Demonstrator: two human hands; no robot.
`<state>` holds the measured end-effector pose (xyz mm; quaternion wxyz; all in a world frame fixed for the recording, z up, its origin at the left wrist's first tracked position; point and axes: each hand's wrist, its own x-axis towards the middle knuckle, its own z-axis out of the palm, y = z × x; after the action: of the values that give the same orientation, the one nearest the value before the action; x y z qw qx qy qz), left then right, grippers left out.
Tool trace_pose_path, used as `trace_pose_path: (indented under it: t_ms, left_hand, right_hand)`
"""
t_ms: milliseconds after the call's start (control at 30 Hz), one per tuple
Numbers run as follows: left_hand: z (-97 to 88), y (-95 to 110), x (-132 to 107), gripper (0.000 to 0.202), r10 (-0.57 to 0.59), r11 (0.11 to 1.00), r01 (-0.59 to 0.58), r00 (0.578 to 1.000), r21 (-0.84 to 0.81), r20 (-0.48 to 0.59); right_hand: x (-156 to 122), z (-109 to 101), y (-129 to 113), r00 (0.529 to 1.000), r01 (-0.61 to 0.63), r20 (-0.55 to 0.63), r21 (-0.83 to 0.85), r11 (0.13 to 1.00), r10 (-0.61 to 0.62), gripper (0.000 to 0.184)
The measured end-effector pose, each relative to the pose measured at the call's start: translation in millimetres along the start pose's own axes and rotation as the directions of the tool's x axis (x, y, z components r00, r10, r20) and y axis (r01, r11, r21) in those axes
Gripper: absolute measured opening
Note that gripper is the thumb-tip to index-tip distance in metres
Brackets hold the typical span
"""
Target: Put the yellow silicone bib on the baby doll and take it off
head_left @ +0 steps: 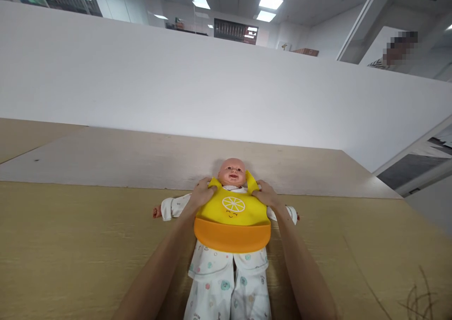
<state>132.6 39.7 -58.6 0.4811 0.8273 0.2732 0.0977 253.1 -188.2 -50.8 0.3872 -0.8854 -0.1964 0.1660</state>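
the left hand (202, 194) and right hand (267, 194) had their fingers pinched on a yellow bib (231, 216), one at the base of each strap (252, 182). it lay over the chest of a doll (232, 169), face up on the table (70, 249). positioning seemed underway; next, i judged, the straps needed drawing behind the neck.

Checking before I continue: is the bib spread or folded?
Spread: the yellow bib lies open over the doll, its citrus print and orange pocket fully visible, left hand and right hand at its straps.
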Motion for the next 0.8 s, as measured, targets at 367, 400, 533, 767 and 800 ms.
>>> trace_pose_path:
  t_ms: [367, 400, 533, 767, 800]
  left_hand:
    - [2.0, -6, 3, 0.022, -0.029, 0.997, 0.028, 0.999, -0.071, -0.022]
    - [1.5, -6, 4, 0.022, -0.033, 0.996, 0.031, 0.999, -0.086, -0.029]
    - [-1.2, -6, 7, 0.021, -0.046, 0.989, 0.041, 0.998, -0.141, -0.033]
    - [-1.3, -11, 6, 0.008, -0.061, 0.979, 0.057, 0.998, -0.197, -0.016]
    - [-0.9, -11, 7, 0.007, -0.062, 0.975, 0.058, 0.998, -0.215, -0.012]
  right_hand:
    - [9, 15, 10, 0.986, -0.073, -0.141, 0.094, 0.993, 0.086, 0.02]
    - [11, 17, 11, 0.983, -0.075, -0.157, 0.127, 0.989, 0.094, 0.02]
    - [18, 24, 14, 0.973, -0.054, -0.207, 0.223, 0.973, 0.102, 0.028]
    - [14, 26, 14, 0.979, -0.067, -0.172, 0.233, 0.97, 0.109, 0.03]
    - [13, 25, 13, 0.979, -0.063, -0.175, 0.231, 0.971, 0.105, 0.029]
